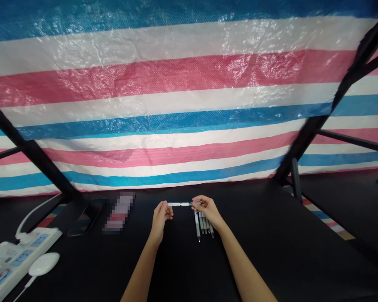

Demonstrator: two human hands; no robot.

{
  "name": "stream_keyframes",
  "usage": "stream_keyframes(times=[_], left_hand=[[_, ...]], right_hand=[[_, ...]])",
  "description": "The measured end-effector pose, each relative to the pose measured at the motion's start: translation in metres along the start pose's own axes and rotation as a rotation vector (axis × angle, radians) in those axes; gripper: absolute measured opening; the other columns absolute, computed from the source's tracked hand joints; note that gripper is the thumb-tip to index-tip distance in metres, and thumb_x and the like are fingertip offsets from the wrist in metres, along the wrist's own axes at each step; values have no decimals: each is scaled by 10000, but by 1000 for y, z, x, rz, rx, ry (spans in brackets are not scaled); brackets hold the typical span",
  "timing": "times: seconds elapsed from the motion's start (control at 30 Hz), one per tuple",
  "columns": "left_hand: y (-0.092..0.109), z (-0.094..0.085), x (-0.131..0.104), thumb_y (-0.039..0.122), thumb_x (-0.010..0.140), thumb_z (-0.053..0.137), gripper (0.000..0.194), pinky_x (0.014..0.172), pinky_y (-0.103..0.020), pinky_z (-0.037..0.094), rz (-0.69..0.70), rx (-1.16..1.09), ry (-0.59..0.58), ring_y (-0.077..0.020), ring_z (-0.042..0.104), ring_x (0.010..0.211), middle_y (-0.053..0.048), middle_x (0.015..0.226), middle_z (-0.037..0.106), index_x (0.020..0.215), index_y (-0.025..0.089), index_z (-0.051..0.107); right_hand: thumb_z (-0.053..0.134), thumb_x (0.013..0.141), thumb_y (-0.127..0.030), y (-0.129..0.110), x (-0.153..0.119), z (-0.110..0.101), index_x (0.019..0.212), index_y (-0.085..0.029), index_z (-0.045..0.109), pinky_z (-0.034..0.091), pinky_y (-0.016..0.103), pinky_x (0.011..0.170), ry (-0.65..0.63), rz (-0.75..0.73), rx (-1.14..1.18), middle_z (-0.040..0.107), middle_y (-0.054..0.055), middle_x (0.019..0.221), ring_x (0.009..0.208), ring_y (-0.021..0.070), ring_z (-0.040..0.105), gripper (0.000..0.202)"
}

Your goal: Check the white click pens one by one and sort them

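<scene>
A white pen is held level above the black table, stretched between my two hands. My left hand pinches its left end, and my right hand has fingers closed on its right end. Just below my right hand lie several more pens, side by side with their tips toward me. One white pen with a grey grip lies at the left of that row. The upper ends of the other pens are partly covered by my right hand.
On the left are a white power strip with plugs, a round white device on a cable, a dark phone and a blurred-out flat item. Black frame bars and a striped tarp bound the black table.
</scene>
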State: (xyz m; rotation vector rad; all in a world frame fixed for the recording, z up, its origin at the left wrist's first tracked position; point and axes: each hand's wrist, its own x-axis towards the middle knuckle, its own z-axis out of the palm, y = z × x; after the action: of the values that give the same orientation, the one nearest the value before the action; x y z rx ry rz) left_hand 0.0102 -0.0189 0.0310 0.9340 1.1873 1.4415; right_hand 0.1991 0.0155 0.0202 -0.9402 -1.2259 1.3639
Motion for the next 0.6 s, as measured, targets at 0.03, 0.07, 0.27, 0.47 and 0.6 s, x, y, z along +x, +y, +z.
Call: stream_keyframes(times=[0.03,0.07,0.27,0.47,0.6], left_hand=[[0,0,0,562,673,610,422,451,-173,385,-3,-11,-7,-76,497,500,36,559,513,613,166,477],[0,0,0,560,676,610,420,453,-172,384,-3,-14,-11,-75,496,501,36,563,514,615,166,476],[-3,-1,1,566,686,597,424,453,-173,393,31,39,-3,-74,498,499,25,587,535,618,162,489],[-4,-3,2,547,710,586,409,456,-168,385,33,40,-11,-74,492,507,36,572,500,613,165,473],[-3,-5,2,541,714,584,401,459,-167,381,37,20,10,-72,487,509,37,578,496,625,167,468]], right_hand=[[788,550,-467,1,0,0,781,-163,652,502,275,571,-3,1,1,630,26,726,645,173,644,406],[787,551,-466,2,1,0,785,-162,652,500,270,566,-5,1,4,625,23,735,628,160,637,406],[702,645,-526,4,1,1,846,-166,641,452,240,491,-30,-20,-34,596,-13,613,456,87,525,417],[481,797,-600,-2,-3,3,981,-160,592,392,227,444,-88,20,-81,494,-65,406,355,82,431,490],[724,657,-450,-9,-7,3,1037,-202,529,430,233,526,-131,16,-23,636,-22,641,506,103,548,494]])
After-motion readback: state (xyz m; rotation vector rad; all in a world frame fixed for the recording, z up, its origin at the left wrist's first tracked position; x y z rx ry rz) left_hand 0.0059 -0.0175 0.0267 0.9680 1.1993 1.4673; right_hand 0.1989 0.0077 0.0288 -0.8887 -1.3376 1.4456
